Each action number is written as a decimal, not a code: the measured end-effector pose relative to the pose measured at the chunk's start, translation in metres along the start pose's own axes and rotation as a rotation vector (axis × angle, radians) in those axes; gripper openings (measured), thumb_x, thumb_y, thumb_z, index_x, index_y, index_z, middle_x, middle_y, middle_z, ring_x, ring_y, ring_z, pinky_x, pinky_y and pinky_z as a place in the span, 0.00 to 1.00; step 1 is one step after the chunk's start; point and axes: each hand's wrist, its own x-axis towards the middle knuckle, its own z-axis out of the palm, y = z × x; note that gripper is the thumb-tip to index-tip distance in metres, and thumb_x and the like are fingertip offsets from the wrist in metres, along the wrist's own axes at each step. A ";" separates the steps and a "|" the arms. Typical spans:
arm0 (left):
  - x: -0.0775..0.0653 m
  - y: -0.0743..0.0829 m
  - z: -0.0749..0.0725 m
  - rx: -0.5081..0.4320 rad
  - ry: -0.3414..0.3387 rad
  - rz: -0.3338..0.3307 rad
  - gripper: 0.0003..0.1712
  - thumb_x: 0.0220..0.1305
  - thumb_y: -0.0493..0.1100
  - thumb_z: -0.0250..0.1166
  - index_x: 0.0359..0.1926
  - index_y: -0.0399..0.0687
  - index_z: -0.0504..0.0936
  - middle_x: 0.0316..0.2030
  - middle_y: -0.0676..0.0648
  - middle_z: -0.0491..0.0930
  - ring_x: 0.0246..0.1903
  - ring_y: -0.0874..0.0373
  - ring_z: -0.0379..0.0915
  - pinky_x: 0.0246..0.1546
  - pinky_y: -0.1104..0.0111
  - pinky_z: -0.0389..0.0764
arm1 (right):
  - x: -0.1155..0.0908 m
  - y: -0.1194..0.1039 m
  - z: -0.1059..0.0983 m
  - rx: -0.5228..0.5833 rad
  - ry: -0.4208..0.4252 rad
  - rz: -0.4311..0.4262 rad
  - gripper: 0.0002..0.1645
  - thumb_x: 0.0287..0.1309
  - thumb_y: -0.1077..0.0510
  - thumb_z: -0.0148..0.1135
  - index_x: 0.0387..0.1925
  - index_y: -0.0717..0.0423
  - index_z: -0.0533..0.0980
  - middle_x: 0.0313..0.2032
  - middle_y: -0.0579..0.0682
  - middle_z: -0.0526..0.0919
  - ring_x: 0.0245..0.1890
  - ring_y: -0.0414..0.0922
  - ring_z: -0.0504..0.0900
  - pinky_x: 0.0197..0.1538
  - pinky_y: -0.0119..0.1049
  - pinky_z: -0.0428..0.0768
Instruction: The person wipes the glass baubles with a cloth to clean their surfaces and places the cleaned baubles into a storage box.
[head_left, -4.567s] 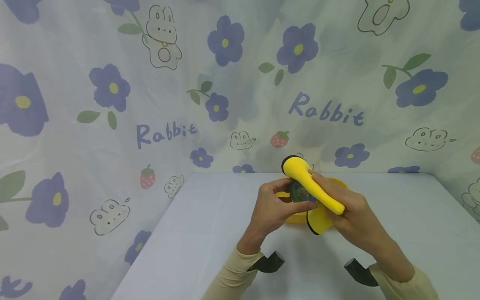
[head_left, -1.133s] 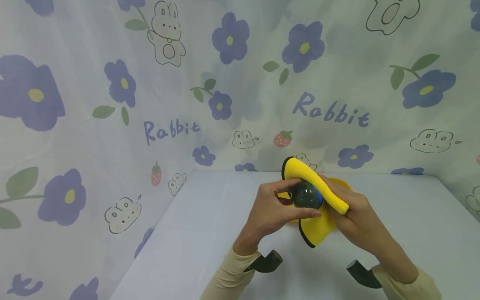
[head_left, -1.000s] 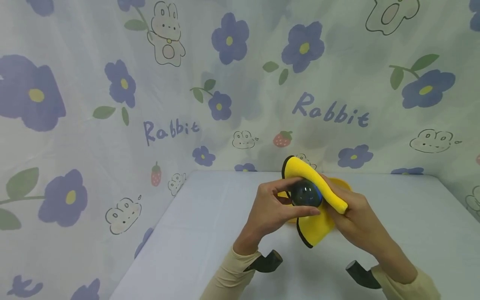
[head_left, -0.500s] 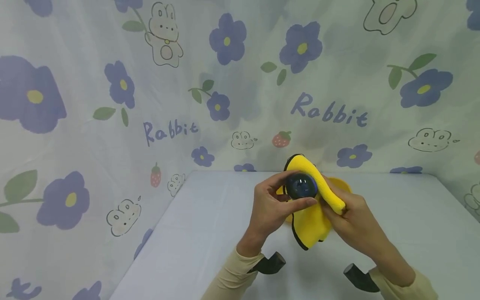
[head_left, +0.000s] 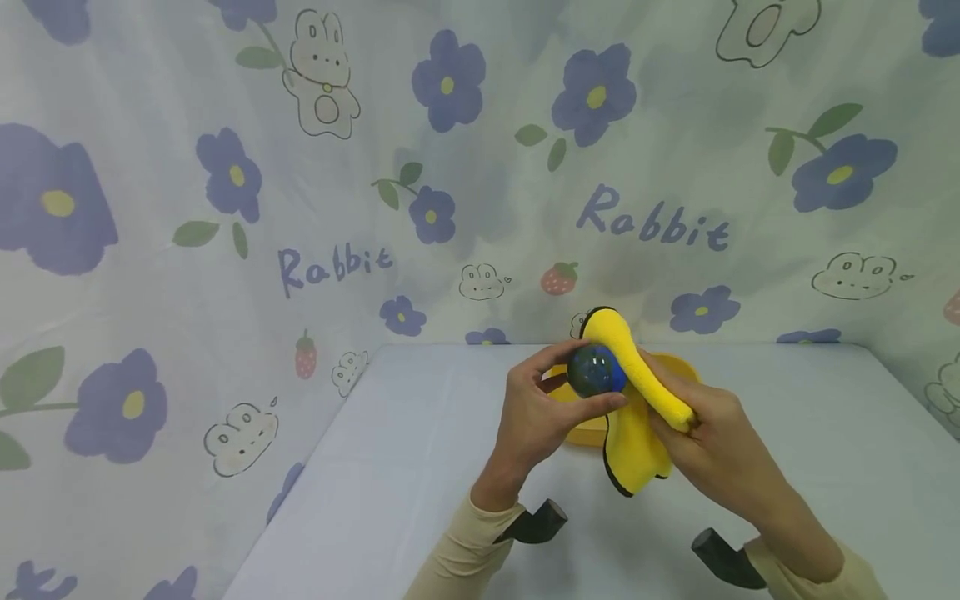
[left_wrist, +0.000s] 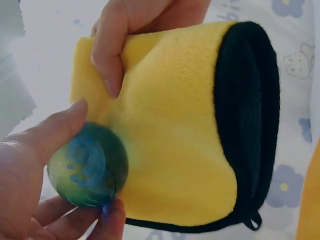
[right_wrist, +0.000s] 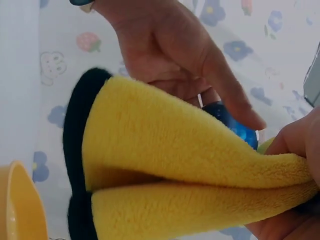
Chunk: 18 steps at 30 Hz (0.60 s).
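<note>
My left hand (head_left: 536,408) holds a glossy, see-through ball (head_left: 592,371) between thumb and fingertips, raised over the table. Blue and green colouring shows inside the ball (left_wrist: 89,165) in the left wrist view. My right hand (head_left: 716,442) grips a folded yellow towel (head_left: 637,442) with black edging, thumb on one side and fingers on the other. The towel lies right against the ball's right side, one fold standing above it and another hanging below. Seen from the right wrist, the towel (right_wrist: 150,130) hides much of the ball.
A yellow plastic container (head_left: 588,435) stands on the white table (head_left: 390,467) behind the hands, partly covered by them. Its rim (right_wrist: 22,200) appears at lower left in the right wrist view. A curtain (head_left: 495,183) with flowers and rabbits rises behind the table. Each wrist bears a black mount (head_left: 536,525).
The left hand has drawn the ball slightly left, and the ball's visible markings differ. The towel's upper fold has narrowed and its lower part hangs farther down than at first. Both grips persist.
</note>
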 end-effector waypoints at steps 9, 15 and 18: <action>-0.001 0.001 0.000 0.005 -0.076 -0.030 0.34 0.55 0.52 0.81 0.63 0.53 0.82 0.56 0.49 0.86 0.53 0.62 0.84 0.54 0.68 0.87 | -0.002 -0.003 -0.002 -0.023 0.040 -0.075 0.50 0.46 0.83 0.70 0.72 0.55 0.72 0.55 0.57 0.87 0.44 0.37 0.84 0.56 0.12 0.76; -0.003 0.005 -0.001 -0.009 -0.132 -0.015 0.30 0.54 0.44 0.81 0.59 0.55 0.84 0.53 0.52 0.88 0.51 0.64 0.84 0.52 0.68 0.88 | 0.001 0.002 -0.001 0.004 0.018 -0.178 0.54 0.41 0.86 0.69 0.72 0.57 0.71 0.68 0.53 0.79 0.67 0.28 0.75 0.66 0.16 0.71; -0.004 0.007 -0.001 -0.023 -0.158 -0.023 0.30 0.53 0.43 0.82 0.58 0.54 0.85 0.52 0.52 0.87 0.51 0.64 0.84 0.52 0.68 0.88 | 0.002 0.006 -0.001 0.003 -0.010 -0.215 0.56 0.39 0.88 0.68 0.73 0.59 0.70 0.71 0.49 0.76 0.71 0.28 0.70 0.69 0.17 0.68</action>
